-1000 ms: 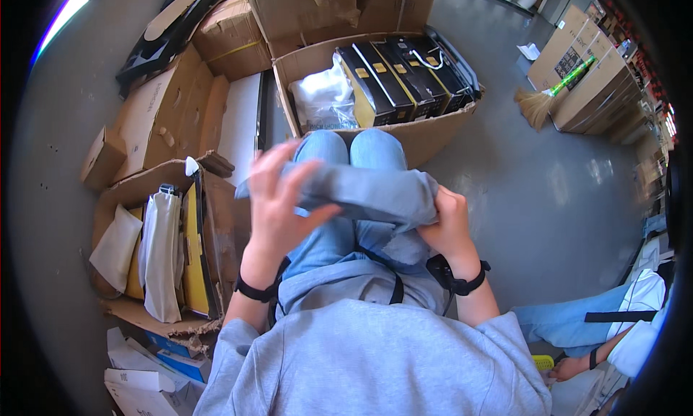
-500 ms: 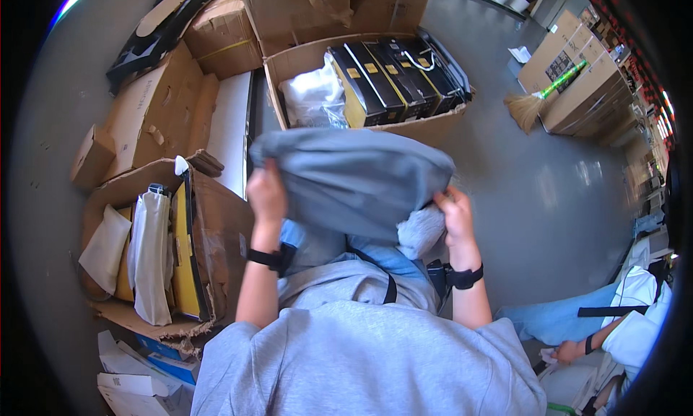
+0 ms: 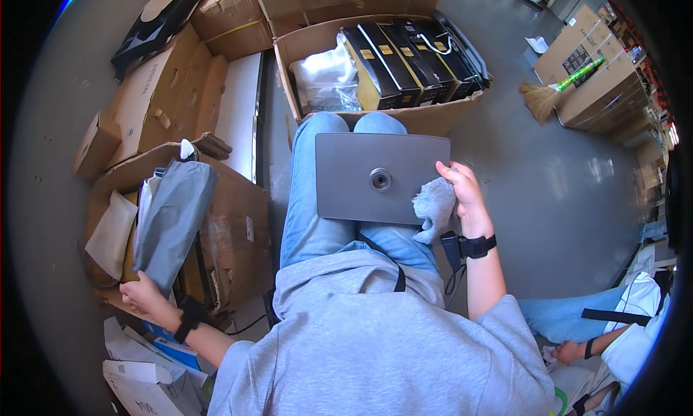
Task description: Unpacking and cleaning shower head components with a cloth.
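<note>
A grey laptop [image 3: 379, 178] lies closed on my lap, its lid up. My right hand [image 3: 462, 196] rests at its right edge, gripping a crumpled grey cloth [image 3: 435, 207]. My left hand [image 3: 141, 297] reaches down to the left and holds the lower end of a grey sleeve bag [image 3: 172, 221], which lies in an open cardboard box [image 3: 231, 221] beside several flat white and yellow packets. Both wrists wear black bands.
A large open cardboard box [image 3: 404, 116] in front of my knees holds several black flat boxes and clear plastic bags. Flattened cartons lie at the left. A broom [image 3: 556, 91] leans by cartons at the right. Another person sits at the lower right [image 3: 577, 329].
The grey sleeve bag came off the laptop; my left hand carried it leftward into the cardboard box. The bare laptop now lies on my lap, and my right hand holds a cloth.
</note>
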`<state>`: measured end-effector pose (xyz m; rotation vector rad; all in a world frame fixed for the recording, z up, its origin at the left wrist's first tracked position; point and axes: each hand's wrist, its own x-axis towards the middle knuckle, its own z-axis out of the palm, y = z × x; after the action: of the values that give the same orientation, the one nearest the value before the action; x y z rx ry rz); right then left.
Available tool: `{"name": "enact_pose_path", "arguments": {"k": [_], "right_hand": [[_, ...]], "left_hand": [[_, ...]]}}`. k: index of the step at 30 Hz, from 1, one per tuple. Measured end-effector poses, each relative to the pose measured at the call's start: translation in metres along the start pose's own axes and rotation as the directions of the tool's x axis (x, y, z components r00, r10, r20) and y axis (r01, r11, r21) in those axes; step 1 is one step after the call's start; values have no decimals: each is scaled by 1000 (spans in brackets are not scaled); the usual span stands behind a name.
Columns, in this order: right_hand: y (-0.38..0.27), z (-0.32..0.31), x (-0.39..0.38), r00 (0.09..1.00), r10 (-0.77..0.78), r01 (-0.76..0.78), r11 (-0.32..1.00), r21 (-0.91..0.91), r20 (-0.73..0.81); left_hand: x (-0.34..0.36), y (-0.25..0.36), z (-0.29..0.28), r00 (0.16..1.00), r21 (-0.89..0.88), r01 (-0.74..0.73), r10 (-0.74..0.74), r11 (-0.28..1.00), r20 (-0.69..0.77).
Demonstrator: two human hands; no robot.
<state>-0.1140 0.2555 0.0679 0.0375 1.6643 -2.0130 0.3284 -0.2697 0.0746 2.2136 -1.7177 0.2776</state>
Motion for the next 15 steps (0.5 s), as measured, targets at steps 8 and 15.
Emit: {"name": "enact_pose_path", "arguments": {"k": [8,15], "right_hand": [[-46,24,-21,669,-575,730,628,-270,471],[6,11,-16,708,-439,672,180,-718,553]], "left_hand": [[-123,132,-38,836,-826,-437,499,357,-227],[-263,212,-21,360,-938,-183,908,295,215]]}}
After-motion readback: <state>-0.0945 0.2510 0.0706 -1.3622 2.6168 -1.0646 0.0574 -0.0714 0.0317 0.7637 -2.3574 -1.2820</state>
